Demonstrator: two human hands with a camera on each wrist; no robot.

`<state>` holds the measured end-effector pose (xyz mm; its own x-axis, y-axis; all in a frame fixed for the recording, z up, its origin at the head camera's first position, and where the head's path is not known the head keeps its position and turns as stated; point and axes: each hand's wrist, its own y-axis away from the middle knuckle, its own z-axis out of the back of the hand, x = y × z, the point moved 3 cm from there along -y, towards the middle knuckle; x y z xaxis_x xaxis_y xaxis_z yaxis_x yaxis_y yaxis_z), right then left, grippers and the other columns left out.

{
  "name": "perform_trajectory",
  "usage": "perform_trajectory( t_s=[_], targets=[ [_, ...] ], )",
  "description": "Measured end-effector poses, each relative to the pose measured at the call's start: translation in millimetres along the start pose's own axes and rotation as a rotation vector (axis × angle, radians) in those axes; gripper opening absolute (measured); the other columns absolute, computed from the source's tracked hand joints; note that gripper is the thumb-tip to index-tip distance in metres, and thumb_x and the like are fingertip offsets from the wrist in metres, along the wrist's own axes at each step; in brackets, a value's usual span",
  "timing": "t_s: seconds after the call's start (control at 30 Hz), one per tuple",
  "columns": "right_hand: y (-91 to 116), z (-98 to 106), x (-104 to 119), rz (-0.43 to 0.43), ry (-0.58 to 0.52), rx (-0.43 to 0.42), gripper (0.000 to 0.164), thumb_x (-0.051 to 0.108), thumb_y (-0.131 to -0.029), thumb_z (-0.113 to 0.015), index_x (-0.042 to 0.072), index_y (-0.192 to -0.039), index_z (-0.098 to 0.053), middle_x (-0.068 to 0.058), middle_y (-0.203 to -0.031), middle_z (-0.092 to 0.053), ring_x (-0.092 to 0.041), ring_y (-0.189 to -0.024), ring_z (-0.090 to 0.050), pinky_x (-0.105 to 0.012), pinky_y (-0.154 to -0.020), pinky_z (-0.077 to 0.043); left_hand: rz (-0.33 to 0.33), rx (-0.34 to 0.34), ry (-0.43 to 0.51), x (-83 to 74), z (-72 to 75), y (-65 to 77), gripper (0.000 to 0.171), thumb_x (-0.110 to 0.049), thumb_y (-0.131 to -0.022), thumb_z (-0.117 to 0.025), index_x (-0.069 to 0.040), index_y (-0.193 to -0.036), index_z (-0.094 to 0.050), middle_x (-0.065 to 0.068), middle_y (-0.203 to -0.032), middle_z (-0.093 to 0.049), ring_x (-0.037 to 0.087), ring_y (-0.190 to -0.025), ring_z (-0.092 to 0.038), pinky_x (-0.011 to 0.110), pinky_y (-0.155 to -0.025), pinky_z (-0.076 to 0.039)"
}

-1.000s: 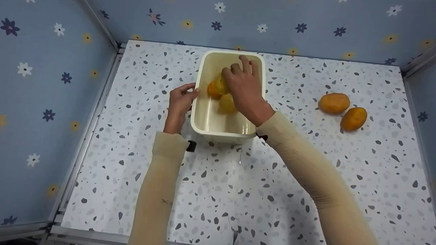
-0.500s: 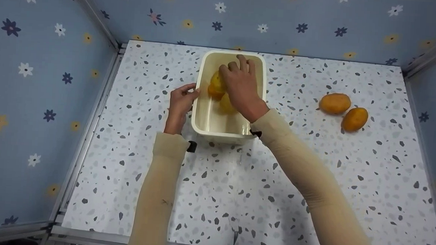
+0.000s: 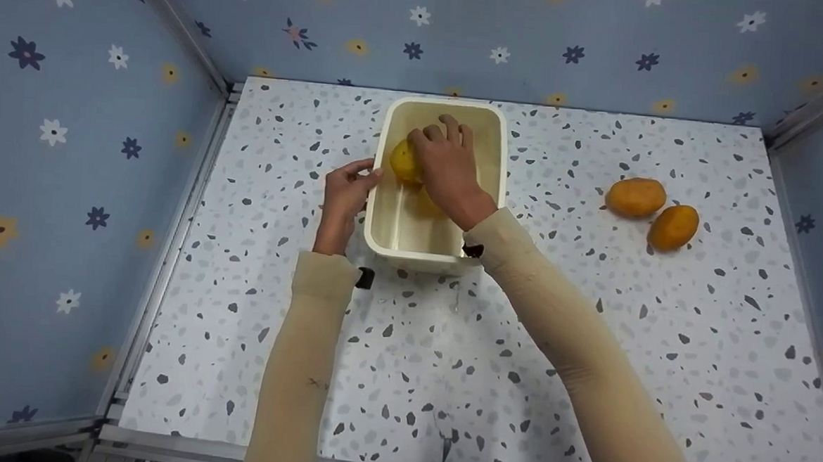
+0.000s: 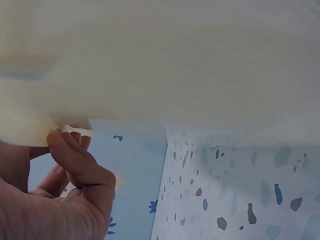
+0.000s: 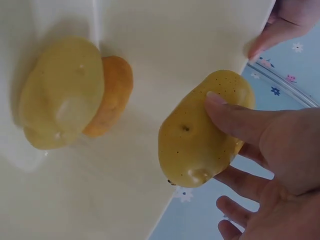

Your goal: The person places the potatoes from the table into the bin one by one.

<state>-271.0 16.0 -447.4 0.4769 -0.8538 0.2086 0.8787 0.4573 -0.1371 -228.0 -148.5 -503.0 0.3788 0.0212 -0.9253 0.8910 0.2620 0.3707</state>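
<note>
Here I see my right hand inside the cream tub, fingers and thumb curled round a yellow potato held above the tub's floor. Two more potatoes lie together on the bottom, one yellow, one more orange. My left hand pinches the tub's left rim. On the speckled bench, well apart to the right, two orange potatoes sit just beside each other.
</note>
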Motion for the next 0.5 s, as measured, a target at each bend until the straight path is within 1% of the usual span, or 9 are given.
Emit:
perform_trajectory(
  t_s=[0.1,0.2,0.37,0.5],
  targets=[
    [1.2,-7.1,-1.9,0.024,-0.031,0.004,0.042,0.001,-0.095,-0.074,0.009,-0.135,-0.067,-0.015,-0.136,-0.066,-0.038,-0.148,-0.04,-0.055,-0.122,-0.03,-0.001,0.004,-0.005,-0.6,-1.4,0.6,0.036,-0.016,-0.103,-0.069,-0.004,-0.138,-0.069,0.017,-0.11,-0.069,0.028,-0.096,-0.072,0.033,-0.075,-0.062],
    [2.3,-12.7,-2.8,0.068,-0.049,0.025,0.043,0.005,-0.095,-0.077,0.009,-0.136,-0.066,-0.015,-0.138,-0.065,-0.038,-0.149,-0.039,-0.055,-0.123,-0.029,-0.001,0.008,-0.01,-1.2,-1.9,0.9,0.037,-0.016,-0.104,-0.069,-0.003,-0.139,-0.068,0.016,-0.109,-0.069,0.029,-0.098,-0.071,0.032,-0.075,-0.062],
    [3.7,-19.9,-4.6,0.159,-0.04,0.076,0.04,0.008,-0.097,-0.078,0.01,-0.135,-0.067,-0.015,-0.138,-0.065,-0.038,-0.148,-0.041,-0.055,-0.123,-0.029,-0.005,0.01,0.002,-0.7,-1.5,0.8,0.038,-0.015,-0.103,-0.069,-0.002,-0.139,-0.068,0.007,-0.099,-0.066,0.024,-0.092,-0.071,0.024,-0.066,-0.059],
    [4.4,-25.1,-6.3,0.238,-0.049,0.124,0.04,0.009,-0.095,-0.08,0.009,-0.134,-0.069,-0.015,-0.136,-0.065,-0.038,-0.146,-0.042,-0.054,-0.123,-0.029,-0.008,0.018,0.005,-0.1,-1.6,0.4,0.037,-0.015,-0.103,-0.069,-0.003,-0.138,-0.069,0.006,-0.097,-0.065,0.019,-0.086,-0.07,0.025,-0.067,-0.06]
  ],
)
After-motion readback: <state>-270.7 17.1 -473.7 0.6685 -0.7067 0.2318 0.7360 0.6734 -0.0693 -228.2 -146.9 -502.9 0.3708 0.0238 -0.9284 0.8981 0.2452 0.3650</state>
